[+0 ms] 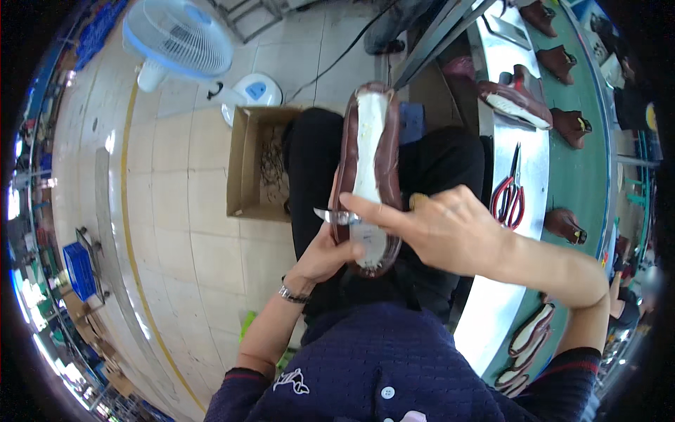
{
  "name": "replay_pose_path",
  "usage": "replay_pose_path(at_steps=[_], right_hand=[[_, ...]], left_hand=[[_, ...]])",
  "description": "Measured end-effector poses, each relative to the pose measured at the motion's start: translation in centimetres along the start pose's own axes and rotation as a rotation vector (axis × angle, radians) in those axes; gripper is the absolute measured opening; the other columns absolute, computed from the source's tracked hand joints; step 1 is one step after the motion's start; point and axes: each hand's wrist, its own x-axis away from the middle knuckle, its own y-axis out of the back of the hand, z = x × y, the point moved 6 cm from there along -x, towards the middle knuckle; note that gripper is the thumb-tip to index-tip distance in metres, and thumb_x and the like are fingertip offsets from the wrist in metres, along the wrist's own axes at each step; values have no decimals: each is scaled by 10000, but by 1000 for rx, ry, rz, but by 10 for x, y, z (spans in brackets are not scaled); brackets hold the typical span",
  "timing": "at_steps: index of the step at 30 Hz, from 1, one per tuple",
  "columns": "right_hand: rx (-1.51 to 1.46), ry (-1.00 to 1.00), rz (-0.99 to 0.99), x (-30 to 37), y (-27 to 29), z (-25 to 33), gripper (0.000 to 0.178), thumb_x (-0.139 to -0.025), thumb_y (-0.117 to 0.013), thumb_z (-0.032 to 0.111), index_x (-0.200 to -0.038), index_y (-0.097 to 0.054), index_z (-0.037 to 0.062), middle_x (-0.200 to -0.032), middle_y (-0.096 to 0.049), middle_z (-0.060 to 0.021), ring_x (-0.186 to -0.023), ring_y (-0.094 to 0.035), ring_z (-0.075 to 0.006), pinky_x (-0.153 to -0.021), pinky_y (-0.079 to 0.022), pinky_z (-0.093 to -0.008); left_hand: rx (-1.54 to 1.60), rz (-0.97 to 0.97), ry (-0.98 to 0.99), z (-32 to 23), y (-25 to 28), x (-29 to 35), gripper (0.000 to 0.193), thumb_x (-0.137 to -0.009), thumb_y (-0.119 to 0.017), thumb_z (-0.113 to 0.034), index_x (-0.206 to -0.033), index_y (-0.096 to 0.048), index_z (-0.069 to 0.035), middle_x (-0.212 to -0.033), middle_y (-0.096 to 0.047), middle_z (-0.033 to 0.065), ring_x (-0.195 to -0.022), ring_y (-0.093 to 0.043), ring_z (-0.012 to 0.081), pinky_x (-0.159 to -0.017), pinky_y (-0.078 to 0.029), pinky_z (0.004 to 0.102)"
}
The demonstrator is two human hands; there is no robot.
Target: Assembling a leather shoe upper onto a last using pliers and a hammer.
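A brown leather shoe upper (388,151) lies sole side up over my lap, its long white insole facing me and its leather edges folded in around it. My left hand (327,254) is closed around the near end of the shoe, with the thumb on the pale insole. Across that end lies a shiny metal blade (336,216), its tip poking out past the left edge of the shoe. My right hand (450,228) is closed on the blade, index finger stretched along it. The handle is hidden in the palm. A bit of yellow shows by the right knuckles.
An open cardboard box (242,165) with dark scraps stands left of my legs, a fan (179,39) beyond it. On the metal bench (503,295) at right lie red-handled scissors (508,200) and another brown shoe (517,102). A green conveyor (598,176) carries several shoes.
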Motion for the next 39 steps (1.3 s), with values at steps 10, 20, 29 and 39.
replay_pose_path(at_steps=[10, 20, 29, 39], right_hand=[[-593, -779, -620, 145, -68, -16, 583, -955, -577, 211, -1482, -349, 111, -741, -667, -135, -484, -620, -251, -474, -481, -331], [-1561, -1213, -1264, 291, -159, -19, 423, -1033, -397, 374, -1128, -577, 3, -744, -630, -86, -756, -606, -155, -763, -457, -287], [-1707, -730, -1180, 267, -70, -29, 303, -832, -671, -23, -1083, -519, 52, -907, -680, -115, -754, -649, -164, -666, -494, -258], [-1516, -742, -1242, 273, -47, -49, 214, -996, -564, 222, -947, -584, 15, -755, -627, -31, -658, -601, -107, -627, -483, -261]], left_hand=[[-329, -66, 154, -72, -39, -54, 896, -815, -778, -227, -1503, -228, -69, -1370, -478, 109, -1230, -505, 212, -1040, -425, 355], [-918, 572, -377, -79, -202, -88, 1392, -637, -907, -183, -1538, 154, -185, -1563, -215, 145, -1416, -308, 274, -1136, -298, 414], [-1088, 925, -628, -16, -261, -144, 1406, -650, -881, -77, -1523, 209, -243, -1592, -168, 120, -1436, -295, 250, -1147, -300, 387], [-1017, 905, -421, 16, -261, -177, 1450, -612, -896, -27, -1521, 213, -244, -1576, -180, 115, -1395, -337, 233, -1131, -328, 380]])
